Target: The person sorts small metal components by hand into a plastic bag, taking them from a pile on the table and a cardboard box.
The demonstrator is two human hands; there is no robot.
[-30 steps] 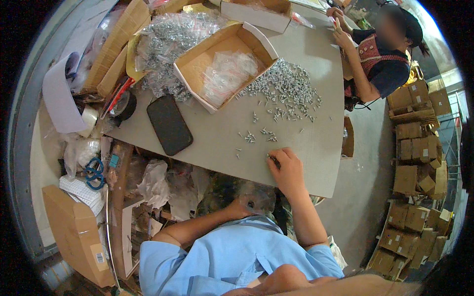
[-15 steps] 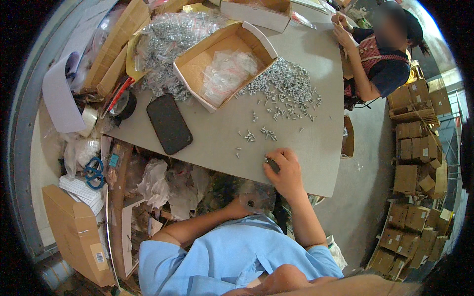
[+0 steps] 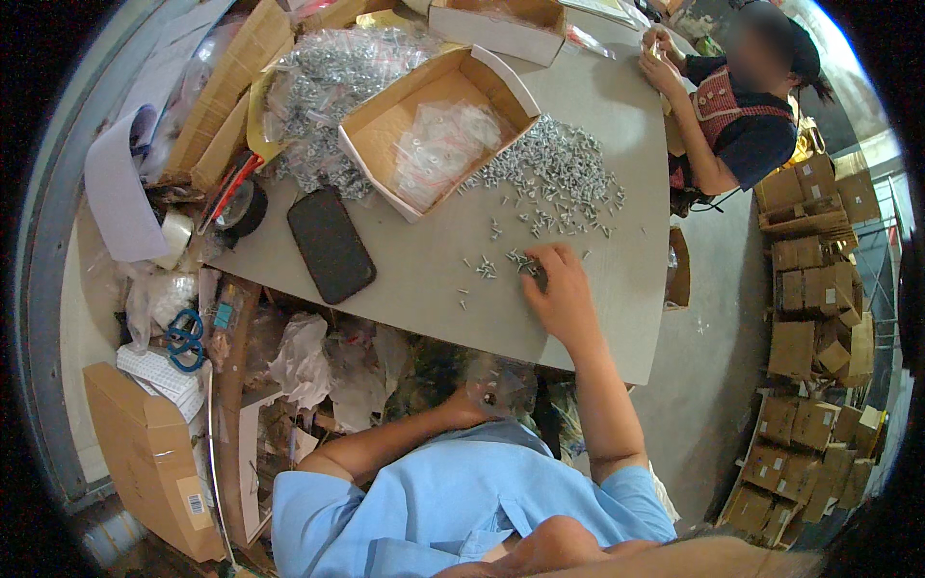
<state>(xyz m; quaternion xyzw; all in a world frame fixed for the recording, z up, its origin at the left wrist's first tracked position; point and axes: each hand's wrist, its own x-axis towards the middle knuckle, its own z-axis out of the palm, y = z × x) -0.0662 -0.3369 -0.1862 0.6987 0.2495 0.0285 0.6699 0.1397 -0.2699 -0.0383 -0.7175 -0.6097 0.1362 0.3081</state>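
My right hand (image 3: 557,294) rests on the grey tabletop, its fingers curled round a few small silver screws (image 3: 523,262) at the near side of the heap. Beside them lies another little cluster of screws (image 3: 485,266). The large loose pile of screws (image 3: 568,173) spreads farther off. Below the table's near edge, my left hand (image 3: 469,408) is closed on a clear plastic bag (image 3: 506,381); its fingertips are partly hidden. An open cardboard box (image 3: 376,135) with small clear bags (image 3: 448,144) in it stands beyond the screws.
Left of the screws lies a black phone (image 3: 330,244). A mass of bagged screws (image 3: 337,77), a tape roll (image 3: 241,207) and blue-handled scissors (image 3: 183,339) are at the left. Across the table another person (image 3: 723,116) works. Stacked cartons (image 3: 805,289) stand at the right.
My right hand has moved away from the table's near edge, forward to the small cluster of screws. My left hand and the bag stay nearly in place. The other person's hands have shifted slightly.
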